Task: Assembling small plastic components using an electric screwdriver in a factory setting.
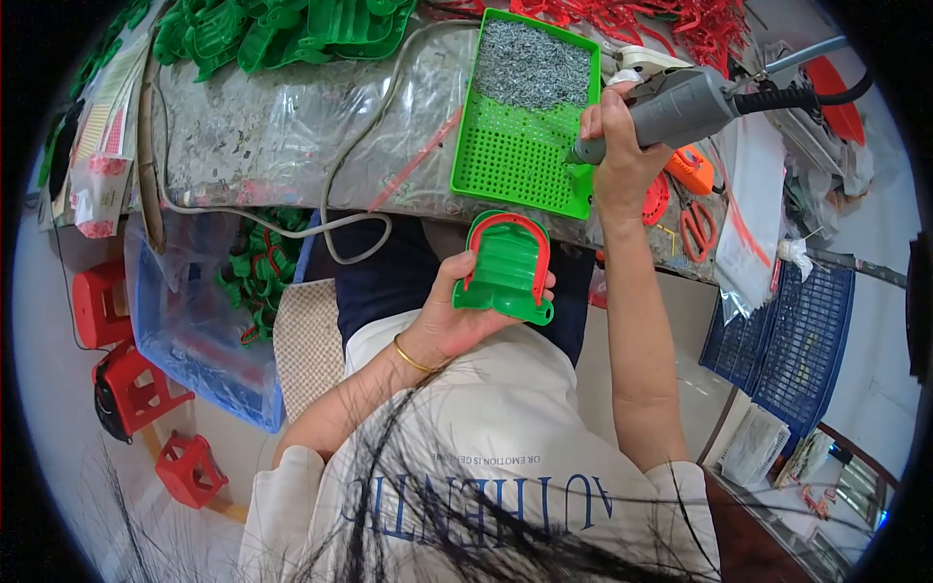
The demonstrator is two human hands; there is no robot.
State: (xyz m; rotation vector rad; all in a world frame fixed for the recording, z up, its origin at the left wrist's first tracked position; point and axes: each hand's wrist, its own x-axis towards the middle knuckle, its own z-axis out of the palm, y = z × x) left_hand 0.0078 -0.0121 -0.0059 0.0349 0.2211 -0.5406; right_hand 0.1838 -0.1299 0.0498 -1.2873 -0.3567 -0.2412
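My left hand grips a green plastic part by its lower side, over my lap. A red U-shaped piece lies along the part's rim. My right hand is closed round a grey electric screwdriver with a black cord. The tool's tip points down at a bright green perforated tray on the table. Small silver screws fill the tray's far half. Whether the tip touches a screw is too small to tell.
Green plastic parts are heaped at the far left, red pieces at the far right. Scissors and an orange tool lie right of the tray. A pale cable crosses the table. A blue bin stands lower left near red stools.
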